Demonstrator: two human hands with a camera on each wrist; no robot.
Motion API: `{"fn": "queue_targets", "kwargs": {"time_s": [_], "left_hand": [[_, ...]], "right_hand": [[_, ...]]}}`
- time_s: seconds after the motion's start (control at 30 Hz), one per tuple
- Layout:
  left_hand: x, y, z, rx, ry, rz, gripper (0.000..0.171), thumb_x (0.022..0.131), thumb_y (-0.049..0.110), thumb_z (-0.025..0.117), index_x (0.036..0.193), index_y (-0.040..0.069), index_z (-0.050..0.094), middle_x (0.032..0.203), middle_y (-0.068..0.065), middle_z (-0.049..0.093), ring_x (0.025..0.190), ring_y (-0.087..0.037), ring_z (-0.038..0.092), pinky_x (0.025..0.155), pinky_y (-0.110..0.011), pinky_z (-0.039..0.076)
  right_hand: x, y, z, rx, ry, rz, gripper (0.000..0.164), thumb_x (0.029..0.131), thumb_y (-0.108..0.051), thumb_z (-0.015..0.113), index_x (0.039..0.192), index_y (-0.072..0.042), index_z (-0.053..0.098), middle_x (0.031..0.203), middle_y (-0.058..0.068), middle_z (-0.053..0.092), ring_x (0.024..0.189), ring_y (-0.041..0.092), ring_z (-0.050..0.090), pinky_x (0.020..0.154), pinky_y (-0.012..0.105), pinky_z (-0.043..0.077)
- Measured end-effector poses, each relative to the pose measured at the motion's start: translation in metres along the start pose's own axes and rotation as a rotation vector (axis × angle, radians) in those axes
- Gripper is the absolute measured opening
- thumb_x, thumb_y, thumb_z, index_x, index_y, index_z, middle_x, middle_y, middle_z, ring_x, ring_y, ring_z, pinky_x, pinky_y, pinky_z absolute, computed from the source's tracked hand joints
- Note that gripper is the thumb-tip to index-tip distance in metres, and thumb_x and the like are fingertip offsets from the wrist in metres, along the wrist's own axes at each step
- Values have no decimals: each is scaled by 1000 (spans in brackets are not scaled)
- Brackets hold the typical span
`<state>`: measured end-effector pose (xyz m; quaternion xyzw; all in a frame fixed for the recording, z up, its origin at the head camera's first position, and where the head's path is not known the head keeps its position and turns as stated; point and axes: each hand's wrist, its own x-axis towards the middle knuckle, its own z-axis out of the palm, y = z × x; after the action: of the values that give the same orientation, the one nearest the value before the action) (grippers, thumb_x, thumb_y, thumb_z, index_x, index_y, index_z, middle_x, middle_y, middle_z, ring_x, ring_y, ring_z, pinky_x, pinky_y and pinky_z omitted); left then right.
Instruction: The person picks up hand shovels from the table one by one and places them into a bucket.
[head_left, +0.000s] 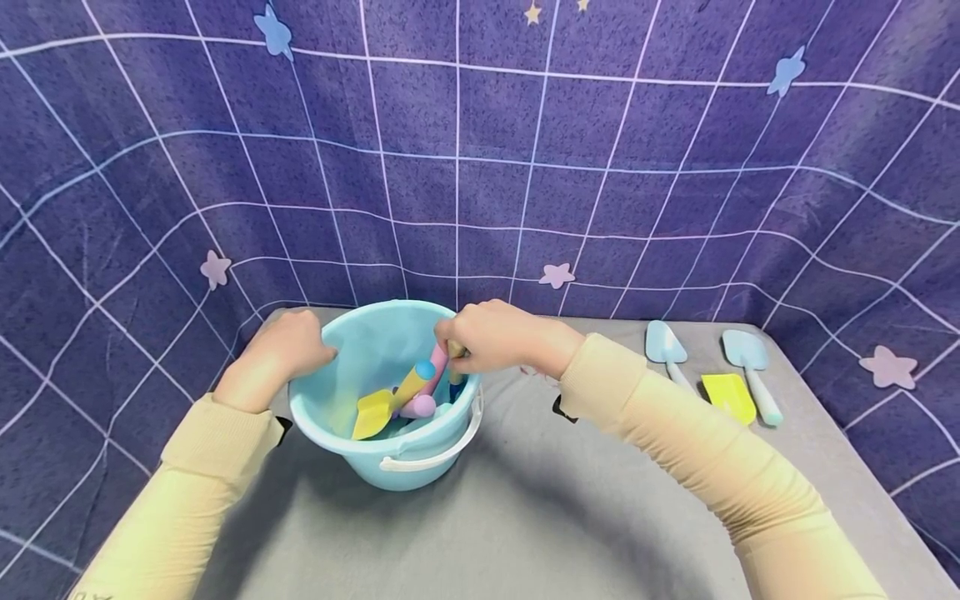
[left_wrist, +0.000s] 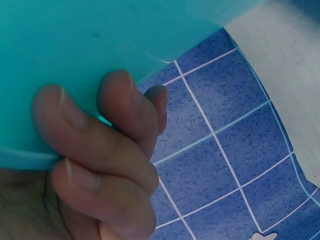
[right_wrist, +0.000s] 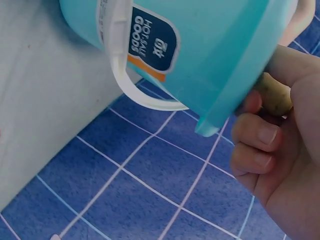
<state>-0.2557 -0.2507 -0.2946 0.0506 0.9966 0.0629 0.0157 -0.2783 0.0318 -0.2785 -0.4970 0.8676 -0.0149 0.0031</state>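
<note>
A light blue bucket (head_left: 390, 329) stands on the table, tilted toward me, with its white handle (head_left: 431, 461) hanging at the front. My left hand (head_left: 281, 352) grips the rim at the left, fingers (left_wrist: 80, 125) curled against the outer wall. At the right rim, my right hand (head_left: 501, 335) pinches the yellow handle (right_wrist: 275, 95) of a toy whose lower part looks dark blue inside the bucket. That toy's kind is hidden. Among the toys lying in the bucket are a yellow shovel (head_left: 375, 414) with a blue-tipped handle and pink pieces (head_left: 420, 407).
On the grey-covered table (head_left: 525, 517), two light blue toy shovels, one nearer (head_left: 663, 342) and one farther right (head_left: 745, 350), lie beside a yellow shovel blade (head_left: 729, 397). A purple gridded cloth (head_left: 495, 192) with star shapes hangs behind and along both sides.
</note>
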Motion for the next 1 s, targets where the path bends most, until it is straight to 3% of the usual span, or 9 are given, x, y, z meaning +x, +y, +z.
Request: {"fn": "queue_targets", "kwargs": {"time_s": [0.53,1.0], "left_hand": [[-1,0,0,0,6,2,25,79,20,57,58,9,48,62,-9,49,58,-24,51,52,-33,43],[1,-1,3,7,14,-2,24,78,21,57,60,7,50,64,-10,51,61,-25,53,52,-34,43]], "right_hand": [[-2,-3,10,-46,70,4,11,87,-31,62,87,-20,59,71,-14,62,69,6,60,58,30,47],[-18,-7,4,-19,100,-12,27,82,-50,65,89,-23,62,66,-12,52,63,5,50,56,29,44]]}}
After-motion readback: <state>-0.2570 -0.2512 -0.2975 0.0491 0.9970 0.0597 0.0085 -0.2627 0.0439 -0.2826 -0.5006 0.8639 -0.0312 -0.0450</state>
